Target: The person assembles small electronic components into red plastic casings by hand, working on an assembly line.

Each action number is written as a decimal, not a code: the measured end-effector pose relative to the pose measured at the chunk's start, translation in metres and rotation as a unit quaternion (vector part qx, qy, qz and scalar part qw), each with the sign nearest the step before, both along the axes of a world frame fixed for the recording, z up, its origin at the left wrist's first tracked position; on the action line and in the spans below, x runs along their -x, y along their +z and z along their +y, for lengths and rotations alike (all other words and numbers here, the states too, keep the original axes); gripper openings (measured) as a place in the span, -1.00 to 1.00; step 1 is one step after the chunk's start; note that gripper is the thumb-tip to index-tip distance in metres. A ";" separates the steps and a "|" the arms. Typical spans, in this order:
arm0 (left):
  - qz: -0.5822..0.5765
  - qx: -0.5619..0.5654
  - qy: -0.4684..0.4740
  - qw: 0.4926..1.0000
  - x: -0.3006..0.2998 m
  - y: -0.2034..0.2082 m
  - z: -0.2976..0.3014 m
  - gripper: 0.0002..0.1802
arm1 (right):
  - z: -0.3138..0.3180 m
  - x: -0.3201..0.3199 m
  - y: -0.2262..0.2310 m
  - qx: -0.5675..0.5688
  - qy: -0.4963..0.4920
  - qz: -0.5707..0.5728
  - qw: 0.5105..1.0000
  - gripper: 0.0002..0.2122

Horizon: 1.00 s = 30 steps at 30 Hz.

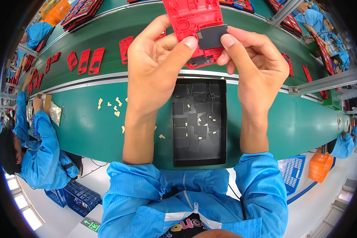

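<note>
My left hand (pixel 158 59) is closed around a red plastic housing (pixel 182 22), thumb pressed on its inner face, above the far edge of the green worktable. In my right hand (pixel 254 59) a thin, flat black rectangular piece (pixel 211 37) is pinched between thumb and fingers. That piece overlaps the open inside of the housing, its left end near my left thumb. Whether it is seated there I cannot tell. Below my hands stands a black tray (pixel 199 159) with several similar flat dark pieces and small pale bits in it.
Small cream-coloured pieces (pixel 117 108) lie scattered left of the tray. Beyond a metal rail, several red housings (pixel 96 61) lie on a green belt. A co-worker in blue (pixel 43 146) sits at the left, near a cardboard box (pixel 46 101). Blue (pixel 81 198) and orange crates (pixel 320 166) stand on the floor.
</note>
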State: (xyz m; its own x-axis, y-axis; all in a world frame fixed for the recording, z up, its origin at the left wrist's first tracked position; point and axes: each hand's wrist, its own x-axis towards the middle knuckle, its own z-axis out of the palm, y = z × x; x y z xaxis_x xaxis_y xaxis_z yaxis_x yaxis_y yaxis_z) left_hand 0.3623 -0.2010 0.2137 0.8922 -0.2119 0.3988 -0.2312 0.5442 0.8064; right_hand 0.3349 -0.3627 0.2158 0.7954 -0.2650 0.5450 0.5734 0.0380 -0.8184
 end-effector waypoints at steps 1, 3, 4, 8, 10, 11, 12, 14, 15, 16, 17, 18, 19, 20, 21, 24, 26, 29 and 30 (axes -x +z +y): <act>0.000 0.000 0.001 1.000 0.000 -0.001 0.001 -0.59 | 0.002 0.002 0.000 -0.002 0.003 0.003 1.000 -0.87; -0.019 0.000 0.010 1.000 -0.002 -0.003 0.003 -0.58 | 0.004 0.002 -0.001 -0.005 0.007 0.005 1.000 -0.87; -0.018 0.000 0.010 1.000 -0.002 -0.003 0.004 -0.58 | 0.004 0.001 -0.003 0.008 0.005 -0.005 1.000 -0.87; -0.013 -0.010 0.014 1.000 0.001 0.000 0.004 -0.57 | -0.001 0.002 -0.002 0.040 0.004 -0.012 0.999 -0.85; -0.011 -0.007 0.014 1.000 0.001 0.000 0.003 -0.57 | 0.000 0.002 -0.004 0.053 -0.014 -0.023 0.998 -0.84; -0.012 -0.001 0.016 1.000 0.002 0.000 0.003 -0.56 | 0.002 0.001 -0.006 0.066 -0.033 -0.034 0.997 -0.83; -0.013 0.005 0.017 1.000 0.002 -0.001 0.003 -0.56 | 0.005 0.001 -0.009 0.126 -0.090 -0.066 0.986 -0.79; -0.011 0.018 0.026 0.999 0.004 0.000 0.000 -0.57 | 0.014 0.001 -0.015 0.249 -0.201 -0.133 0.938 -0.67; -0.009 0.031 0.036 0.999 0.005 0.000 -0.001 -0.58 | 0.018 -0.004 -0.022 0.268 -0.238 -0.177 0.916 -0.63; -0.010 0.031 0.035 0.999 0.005 -0.001 -0.002 -0.58 | 0.020 -0.009 -0.029 0.287 -0.276 -0.221 0.890 -0.60; -0.022 0.022 0.058 0.998 0.005 -0.003 -0.003 -0.61 | 0.021 -0.010 -0.033 0.298 -0.272 -0.226 0.887 -0.57; -0.035 0.014 0.081 0.996 0.006 -0.004 -0.004 -0.63 | 0.020 -0.009 -0.034 0.298 -0.274 -0.225 0.886 -0.57; -0.035 0.013 0.082 0.996 0.007 -0.004 -0.004 -0.63 | 0.020 -0.009 -0.034 0.313 -0.270 -0.237 0.879 -0.57; -0.031 -0.011 0.104 0.994 0.010 -0.003 -0.004 -0.67 | 0.021 -0.009 -0.034 0.328 -0.267 -0.248 0.871 -0.57; -0.028 -0.035 0.124 0.991 0.012 -0.003 -0.005 -0.70 | 0.022 -0.010 -0.035 0.313 -0.256 -0.249 0.880 -0.59; -0.029 -0.038 0.132 0.990 0.011 -0.004 0.000 -0.63 | 0.019 -0.007 -0.022 0.189 -0.129 -0.141 0.963 -0.71; -0.027 -0.006 0.101 0.994 0.013 0.001 -0.007 -0.62 | 0.011 -0.005 -0.016 0.047 -0.027 -0.045 0.998 -0.86; -0.046 0.008 0.067 0.997 0.009 -0.003 -0.005 -0.61 | 0.003 -0.003 -0.010 0.067 0.018 -0.009 0.998 -0.94; -0.068 -0.010 0.064 0.996 0.008 -0.005 -0.002 -0.60 | 0.000 -0.003 -0.009 0.096 0.045 0.007 0.994 -0.93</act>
